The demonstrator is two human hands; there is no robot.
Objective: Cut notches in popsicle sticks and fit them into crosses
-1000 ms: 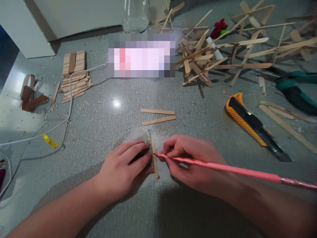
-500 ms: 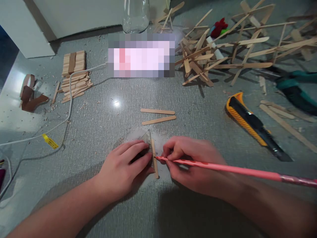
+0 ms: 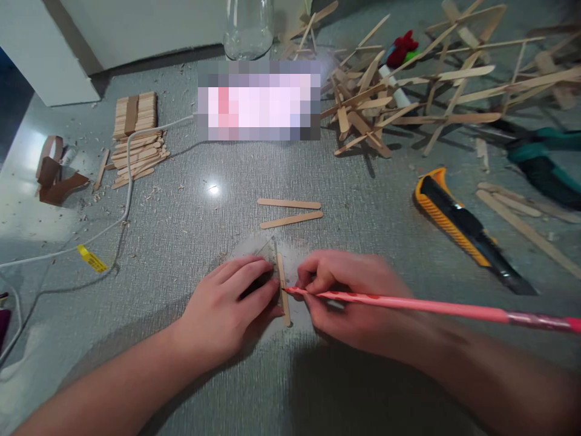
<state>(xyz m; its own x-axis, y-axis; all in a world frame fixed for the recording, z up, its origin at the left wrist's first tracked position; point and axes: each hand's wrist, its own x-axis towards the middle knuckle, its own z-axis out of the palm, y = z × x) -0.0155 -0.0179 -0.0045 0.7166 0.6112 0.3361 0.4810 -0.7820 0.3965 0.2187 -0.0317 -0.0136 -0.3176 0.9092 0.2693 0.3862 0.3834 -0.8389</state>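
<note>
Head view: your right hand (image 3: 363, 278) pinches a pink pencil (image 3: 399, 302), tip at a wooden stick (image 3: 282, 272) just below the frame's centre. Your left hand (image 3: 231, 297) bends over what seems a clear set square (image 3: 271, 249); I cannot tell its grip. You appear to be marking; the next move calls for a steady stick. Two loose sticks (image 3: 289, 204) lie above, a yellow cutter (image 3: 454, 215) right of centre.

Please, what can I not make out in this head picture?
In the head view:
Transparent ruler or set square: mostly covered by the left hand.
Object on the white cable: hidden by pixelation.
Glass jar: top cut off by upper edge.
Pink pencil: rear cut off by right edge.
Any mark on the craft stick: too small.
</note>
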